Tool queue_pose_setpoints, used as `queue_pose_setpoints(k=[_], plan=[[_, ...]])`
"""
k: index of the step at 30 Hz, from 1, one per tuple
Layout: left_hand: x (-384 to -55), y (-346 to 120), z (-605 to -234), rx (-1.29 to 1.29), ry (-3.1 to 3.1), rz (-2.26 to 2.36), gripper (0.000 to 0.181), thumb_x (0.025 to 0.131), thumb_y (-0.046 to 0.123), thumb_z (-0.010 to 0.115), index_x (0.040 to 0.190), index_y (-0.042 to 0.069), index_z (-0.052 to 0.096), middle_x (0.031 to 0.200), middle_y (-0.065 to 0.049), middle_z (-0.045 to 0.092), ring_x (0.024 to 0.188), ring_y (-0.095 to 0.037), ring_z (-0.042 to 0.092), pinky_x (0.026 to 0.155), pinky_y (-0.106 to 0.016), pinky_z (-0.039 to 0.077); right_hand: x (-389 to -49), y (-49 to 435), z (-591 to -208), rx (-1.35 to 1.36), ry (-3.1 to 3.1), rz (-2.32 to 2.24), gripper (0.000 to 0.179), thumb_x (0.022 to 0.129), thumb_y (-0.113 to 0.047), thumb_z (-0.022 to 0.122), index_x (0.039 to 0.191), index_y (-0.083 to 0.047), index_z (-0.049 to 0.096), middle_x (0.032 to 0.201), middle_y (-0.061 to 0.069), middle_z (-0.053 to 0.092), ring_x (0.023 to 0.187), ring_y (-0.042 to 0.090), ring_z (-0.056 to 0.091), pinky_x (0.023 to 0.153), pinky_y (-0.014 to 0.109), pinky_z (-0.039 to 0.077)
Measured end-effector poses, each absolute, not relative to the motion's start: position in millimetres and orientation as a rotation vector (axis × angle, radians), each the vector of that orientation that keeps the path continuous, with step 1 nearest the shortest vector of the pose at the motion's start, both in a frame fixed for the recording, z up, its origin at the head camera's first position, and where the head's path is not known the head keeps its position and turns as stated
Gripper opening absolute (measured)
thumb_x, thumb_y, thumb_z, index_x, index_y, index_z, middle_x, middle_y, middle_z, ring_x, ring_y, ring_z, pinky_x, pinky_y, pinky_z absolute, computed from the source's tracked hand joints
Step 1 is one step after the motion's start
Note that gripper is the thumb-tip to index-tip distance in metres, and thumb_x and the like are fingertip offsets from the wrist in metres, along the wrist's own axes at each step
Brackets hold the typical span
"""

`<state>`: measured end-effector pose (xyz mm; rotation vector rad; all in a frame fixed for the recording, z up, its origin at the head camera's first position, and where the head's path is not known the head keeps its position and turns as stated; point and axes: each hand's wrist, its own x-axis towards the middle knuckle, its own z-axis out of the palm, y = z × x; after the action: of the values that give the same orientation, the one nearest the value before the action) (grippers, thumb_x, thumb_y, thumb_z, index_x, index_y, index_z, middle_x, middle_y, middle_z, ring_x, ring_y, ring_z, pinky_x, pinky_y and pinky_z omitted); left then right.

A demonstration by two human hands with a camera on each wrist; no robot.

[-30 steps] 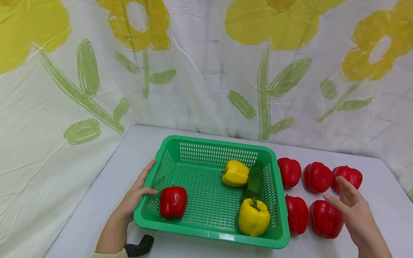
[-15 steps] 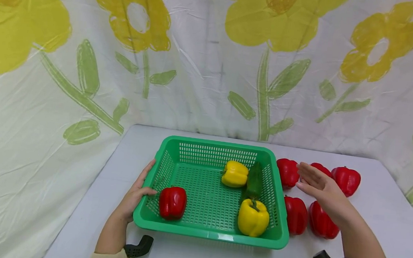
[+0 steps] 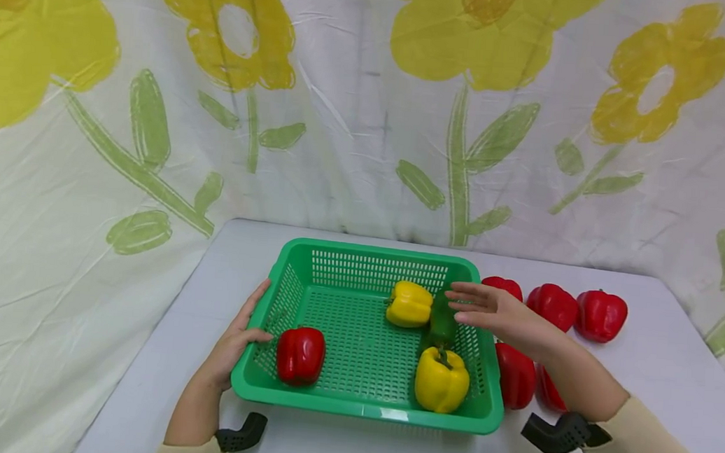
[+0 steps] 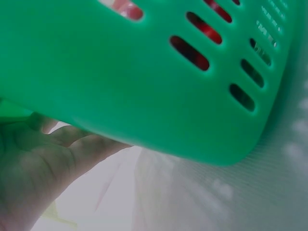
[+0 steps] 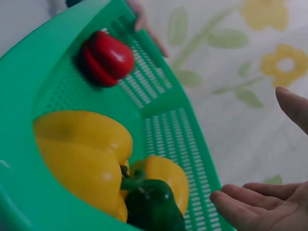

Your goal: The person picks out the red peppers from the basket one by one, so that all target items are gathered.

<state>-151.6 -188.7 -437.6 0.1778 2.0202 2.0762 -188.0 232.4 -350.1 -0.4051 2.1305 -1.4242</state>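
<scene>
A green plastic basket (image 3: 359, 367) with slotted walls sits on the table. My left hand (image 3: 232, 351) holds its left rim, thumb over the rim and fingers along the outside. Inside the basket, a red bell pepper (image 3: 300, 355) lies at the left near that thumb. On the right are a yellow bell pepper (image 3: 410, 304), a long dark green vegetable (image 3: 441, 320) and a nearer yellow bell pepper (image 3: 442, 381). My right hand (image 3: 498, 313) hovers over the right rim, fingers extended, holding nothing; its fingertips are above the green vegetable. In the right wrist view, thumb and fingers are spread apart.
Several red bell peppers stand right of the basket, among them one at the far right (image 3: 601, 315) and one by the rim (image 3: 514, 376). My right forearm partly covers some. A white cloth (image 3: 340, 183) with painted yellow flowers hangs behind the white table (image 3: 156, 380).
My right hand has moved left, from above the red bell peppers to over the basket's right rim, its fingers staying extended. The left hand and basket have stayed in place.
</scene>
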Motion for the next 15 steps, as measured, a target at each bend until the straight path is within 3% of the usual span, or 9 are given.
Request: queue_pose_setpoints(k=[8,15], plan=[[-151.8,-188.3,-437.5,0.159,2.022,2.083,0.081,0.084,-0.004,0.037,0.150,0.032,0.008,0.158,-0.002,0.000,0.141,-0.034,0.009,0.102,-0.047,0.031,-205.7,196.3,-351.3,-0.346,2.017,-1.315,0.072,0.087,-0.032,0.061,0.144,-0.002,0.029,0.146,0.017,0.038,0.134,0.033,0.036,0.106,0.048,0.034],[-152.4,-188.2,-438.1,0.145,2.032,2.081,0.081,0.084,-0.005,0.037,0.150,0.032,0.008,0.158,-0.001,0.001,0.141,-0.034,0.009,0.103,-0.047,0.031,-213.7,172.7,-358.0,-0.348,1.932,-1.300,0.070,0.086,-0.035,0.063,0.140,0.001,0.036,0.143,0.018,0.041,0.133,0.029,0.039,0.109,0.048,0.030]])
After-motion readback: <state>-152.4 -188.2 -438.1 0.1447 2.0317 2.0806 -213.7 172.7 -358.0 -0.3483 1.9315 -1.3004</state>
